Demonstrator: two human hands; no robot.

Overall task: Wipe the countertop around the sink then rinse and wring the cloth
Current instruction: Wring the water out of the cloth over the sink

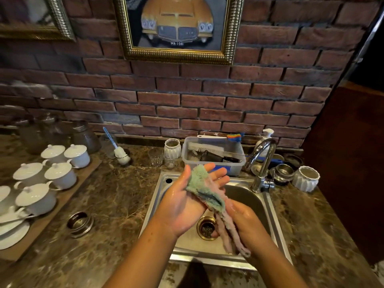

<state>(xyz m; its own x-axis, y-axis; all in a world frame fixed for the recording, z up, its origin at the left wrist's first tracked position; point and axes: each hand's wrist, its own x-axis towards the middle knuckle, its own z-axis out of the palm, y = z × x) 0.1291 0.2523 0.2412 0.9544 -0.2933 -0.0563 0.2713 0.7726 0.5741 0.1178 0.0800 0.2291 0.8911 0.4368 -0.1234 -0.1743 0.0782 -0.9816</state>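
Over the steel sink (pixel 164 196) I hold a wet green and pink cloth (pixel 204 193). My left hand (pixel 187 202) lies palm up with its fingers straight, and the cloth's green end is spread across the palm and fingers. My right hand (pixel 246 221) is lower and to the right, with its fingers curled round the cloth's twisted pink tail, which hangs down past the drain (pixel 205 226). Both hands look wet. The chrome tap (pixel 260 163) stands at the sink's right rear; no water runs from it.
Brown marble countertop (pixel 116 196) surrounds the sink. White lidded cups (pixel 60 173) and plates sit on a board at left, near a metal ring (pixel 80 223). Behind the sink are a plastic tub of brushes (pixel 214 154), glasses, white jars (pixel 306 178) and a soap pump.
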